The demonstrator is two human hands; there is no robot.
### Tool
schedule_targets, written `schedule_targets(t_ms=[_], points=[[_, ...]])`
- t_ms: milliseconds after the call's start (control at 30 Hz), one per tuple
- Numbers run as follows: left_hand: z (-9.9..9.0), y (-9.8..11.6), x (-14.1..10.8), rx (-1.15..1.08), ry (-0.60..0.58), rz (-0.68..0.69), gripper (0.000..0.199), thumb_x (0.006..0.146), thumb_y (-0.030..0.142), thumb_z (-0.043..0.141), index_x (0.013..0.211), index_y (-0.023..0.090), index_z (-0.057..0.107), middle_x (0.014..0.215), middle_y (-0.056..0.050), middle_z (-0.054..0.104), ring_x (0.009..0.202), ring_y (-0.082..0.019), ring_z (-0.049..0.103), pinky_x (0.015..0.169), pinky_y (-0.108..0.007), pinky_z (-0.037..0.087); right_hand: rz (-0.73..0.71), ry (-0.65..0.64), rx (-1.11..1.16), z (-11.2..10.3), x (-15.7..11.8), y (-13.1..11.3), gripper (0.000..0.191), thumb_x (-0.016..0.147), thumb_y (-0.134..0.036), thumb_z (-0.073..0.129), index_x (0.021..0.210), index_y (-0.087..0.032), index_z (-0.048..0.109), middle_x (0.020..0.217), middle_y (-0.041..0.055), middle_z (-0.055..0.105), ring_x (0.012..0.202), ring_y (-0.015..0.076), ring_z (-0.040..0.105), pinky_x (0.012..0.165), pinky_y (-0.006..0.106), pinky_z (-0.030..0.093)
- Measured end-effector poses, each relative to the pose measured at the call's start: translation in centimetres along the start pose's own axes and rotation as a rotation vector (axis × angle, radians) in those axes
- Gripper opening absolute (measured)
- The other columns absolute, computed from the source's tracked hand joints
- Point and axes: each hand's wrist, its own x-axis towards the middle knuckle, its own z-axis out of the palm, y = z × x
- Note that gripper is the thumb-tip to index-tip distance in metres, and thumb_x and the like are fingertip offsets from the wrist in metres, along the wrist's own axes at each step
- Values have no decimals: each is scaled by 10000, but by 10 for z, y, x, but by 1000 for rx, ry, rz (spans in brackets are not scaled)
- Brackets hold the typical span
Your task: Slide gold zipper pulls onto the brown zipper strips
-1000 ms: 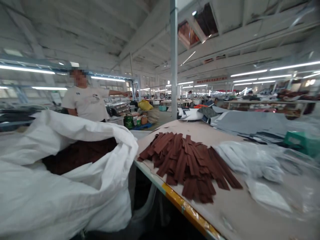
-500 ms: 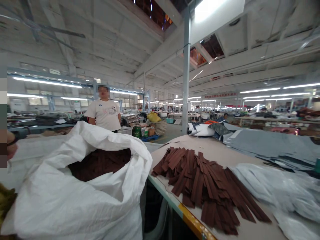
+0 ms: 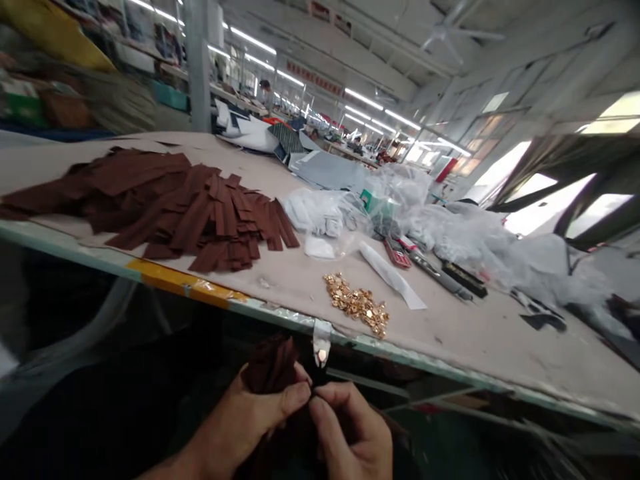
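My left hand (image 3: pixel 263 407) is closed around a bunch of dark brown fabric strips (image 3: pixel 273 363), which look like zipper tapes, below the table's front edge. Its thumb meets the fingertips of my right hand (image 3: pixel 353 430). My right thumb and forefinger are pinched together on something small and dark, too hidden to name. Just above the fingertips, a small metal holder (image 3: pixel 321 337) is fixed to the table edge, with a shiny gold piece in its tip. Small gold metal pieces (image 3: pixel 356 303), resembling zipper sliders, lie in a heap behind it.
A large pile of brown strips (image 3: pixel 200 207) covers the left of the table (image 3: pixel 470 343). Clear plastic bags (image 3: pixel 440 230), a white paper strip (image 3: pixel 393 273), a box cutter (image 3: pixel 435 270) and a black bar (image 3: pixel 463 279) lie further right. A post (image 3: pixel 197 67) stands behind.
My view has turned right and down, so the white sack and the standing person are out of sight. Both my hands, the gold pieces and the holder now show.
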Motion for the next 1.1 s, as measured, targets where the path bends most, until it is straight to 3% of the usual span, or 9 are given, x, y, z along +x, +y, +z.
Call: schedule_targets(t_ms=[133,233,333,433,567,700,867,1000,1100], points=[[0,1,-2,1,22,72,346,660,461,783,748,171,616,632,37,556,566,-106,464,541,-229,382,-26,-25,-17,4,7,-4,227,805,-379,644,700,-180,674,539,-25,546,447,90,442,461,220,377],[0,2,-1,52,19,79,356,658,479,775,734,167,623,552,60,491,506,-86,393,484,-207,324,-94,-60,-73,1,6,-3,187,843,-325,608,728,-189,665,582,-13,587,501,110,518,493,221,408],[-2,0,1,97,-7,64,352,690,493,742,689,159,631,515,60,448,492,-83,356,471,-206,292,-351,-55,-199,-3,7,-1,97,856,-204,588,798,-199,665,652,0,639,566,126,588,539,222,432],[-2,-2,1,-54,-4,-29,321,671,456,761,676,153,654,488,56,449,475,-75,347,468,-193,286,-663,-39,-319,-3,9,-1,149,850,-92,559,870,-200,659,687,7,654,580,127,608,553,221,436],[1,-4,0,-252,83,-221,305,622,411,799,592,146,653,387,67,399,422,-59,323,449,-175,290,-836,-10,-349,2,9,-2,178,840,-51,544,874,-199,637,682,13,660,594,141,628,555,231,443],[4,-4,-1,-285,80,-229,341,586,413,841,562,147,629,439,47,455,446,-68,369,444,-181,302,-600,78,-211,8,6,-6,147,853,-102,567,840,-228,642,680,-17,629,559,113,592,531,220,417],[6,-2,-2,-249,93,-114,304,566,368,869,648,159,663,524,47,511,499,-79,417,486,-192,339,-212,23,137,11,8,-8,30,802,-237,674,788,-211,670,677,-15,591,595,121,567,513,207,433],[3,1,2,-253,-4,-150,390,656,405,799,472,152,565,427,42,452,440,-75,381,456,-202,322,102,-49,397,9,11,-9,262,761,-393,734,701,-162,626,642,-16,576,395,31,359,349,151,280],[2,5,5,-272,0,-136,321,686,365,772,513,160,594,426,48,437,435,-72,345,461,-203,319,343,-154,641,6,17,-10,342,768,-463,716,709,-157,577,570,-35,562,322,-9,237,303,123,186]])
